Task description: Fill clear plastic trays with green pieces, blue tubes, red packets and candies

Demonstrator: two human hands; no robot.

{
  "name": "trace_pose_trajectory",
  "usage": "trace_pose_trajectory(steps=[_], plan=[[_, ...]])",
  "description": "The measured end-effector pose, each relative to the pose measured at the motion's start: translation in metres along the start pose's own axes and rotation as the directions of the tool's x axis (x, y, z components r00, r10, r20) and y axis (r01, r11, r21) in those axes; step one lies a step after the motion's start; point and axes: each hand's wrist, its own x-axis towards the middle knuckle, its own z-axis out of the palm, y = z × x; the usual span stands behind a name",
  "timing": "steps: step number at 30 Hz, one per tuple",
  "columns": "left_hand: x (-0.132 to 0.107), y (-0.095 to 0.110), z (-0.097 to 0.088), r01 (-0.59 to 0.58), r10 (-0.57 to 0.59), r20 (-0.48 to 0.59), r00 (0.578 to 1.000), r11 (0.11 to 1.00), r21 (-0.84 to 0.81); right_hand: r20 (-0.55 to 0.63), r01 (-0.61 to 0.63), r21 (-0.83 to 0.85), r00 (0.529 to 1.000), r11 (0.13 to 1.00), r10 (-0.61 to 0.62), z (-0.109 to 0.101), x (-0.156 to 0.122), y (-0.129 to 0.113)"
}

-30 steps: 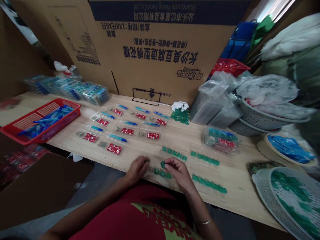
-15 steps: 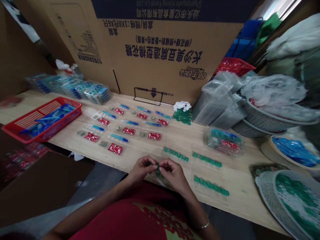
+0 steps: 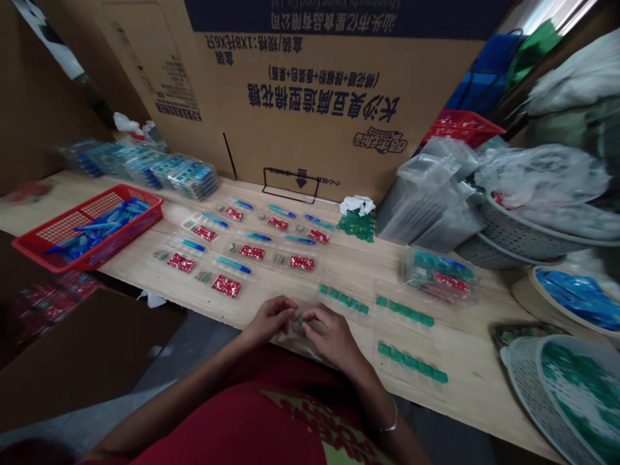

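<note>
My left hand (image 3: 271, 319) is at the table's front edge, thumb and fingers pinched together; what they hold, if anything, is too small to make out. Close beside it, my right hand (image 3: 330, 332) pinches a small green piece (image 3: 299, 319) between thumb and finger. Beneath the hands lies clear plastic, partly hidden by them. Just beyond my right hand, a short row of green pieces (image 3: 343, 299) sits in a clear tray. Further right are two more green rows, a back row (image 3: 404, 311) and a front row (image 3: 413, 363).
Several clear trays with red packets (image 3: 226, 285) and blue pens (image 3: 234, 265) spread across the left. A red basket (image 3: 29, 240) of blue pens stands beyond them. Stacked clear trays (image 3: 421, 200) and grey baskets (image 3: 508, 223) line the right. A large carton (image 3: 314, 142) stands behind.
My hands have drawn slightly apart, the left moving a little left. The green piece, earlier between both hands' fingertips, is now at the right fingertips. The whole view has shifted slightly.
</note>
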Motion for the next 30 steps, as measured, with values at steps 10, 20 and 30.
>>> trace_pose_trajectory(steps=[10, 20, 30], plan=[[-0.001, -0.016, -0.019, -0.265, 0.222, 0.145, 0.964, 0.778, 0.570, 0.152, -0.016, -0.135, 0.988, 0.991, 0.036, 0.017, -0.001, 0.017], [-0.010, -0.018, -0.010, -0.326, 0.289, 0.179, 0.940, 0.612, 0.720, 0.061, -0.006, 0.010, 0.998, 1.000, 0.005, 0.013, -0.004, 0.023], [-0.013, 0.002, 0.007, -0.142, 0.143, 0.005, 0.990, 0.982, 0.125, -0.019, -0.245, 0.472, 0.958, 0.847, 0.287, 0.002, 0.001, 0.006]])
